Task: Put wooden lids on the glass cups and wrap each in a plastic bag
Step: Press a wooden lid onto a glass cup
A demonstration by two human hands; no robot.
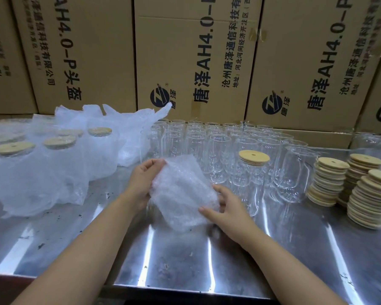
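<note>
What lies inside the bubble-wrap bag (182,192) cannot be made out, since its cloudy film hides any contents. The bag is held tilted above the steel bench (185,256), between both hands. Its upper left edge is gripped by the left hand (144,180), whose fingers (155,163) are curled over the top corner. Its lower right side is held by the right hand (228,209); the thumb is laid across the front, while the other fingers are largely hidden behind the plastic.

At the far left, wrapped cups (58,150) are blurred under white film, and only their wooden tops can be seen through it. This group is cut off by the left edge. Behind it, loose plastic bags (130,122) are heaped against the cardboard cartons (191,62).

Bare glass cups (196,139) are stood upright in close rows at the back of the bench, and nothing can be seen in them. One cup at the front right of the rows is capped with a wooden lid (254,156). Stacks of wooden lids (330,181) are piled near the right edge, beside the cups, and the nearest stack is partly cropped.
</note>
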